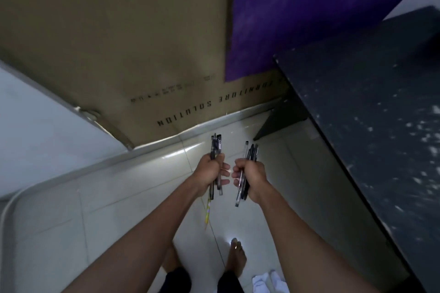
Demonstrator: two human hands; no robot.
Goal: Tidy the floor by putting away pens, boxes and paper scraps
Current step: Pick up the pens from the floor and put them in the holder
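A: Start at your feet. What's down there?

B: Bare feet (234,257) on pale floor (107,209), and something white, cloth or paper, I can't tell, by your right foot at the bottom edge (266,279).

A: And your hands?

B: Both are fists. Your left hand (210,171) is closed round a bundle of dark pens (216,144), held upright so the ends stick out above and below. A yellow pencil (207,211) hangs lowest from that fist, as far as I can tell. Your right hand (250,173) grips a second bunch (251,152) the same way.

A: Why split them?

B: My guess is each hand took what lay on its side, and a full fist keeps loose pens from slipping. You're holding the two bundles close together, near touching, which looks ready for joining them into one.

A: Where would they go?

B: The dark desk (369,114) to your right is the nearest surface; its top is speckled white.

A: Beyond that?

B: A cardboard sheet (119,43) leans at the wall, printed upside down: "FURNITURE SOLUTION", the first word partly hidden. Smaller print beside it is unreadable. A purple panel (309,7) overlaps it.
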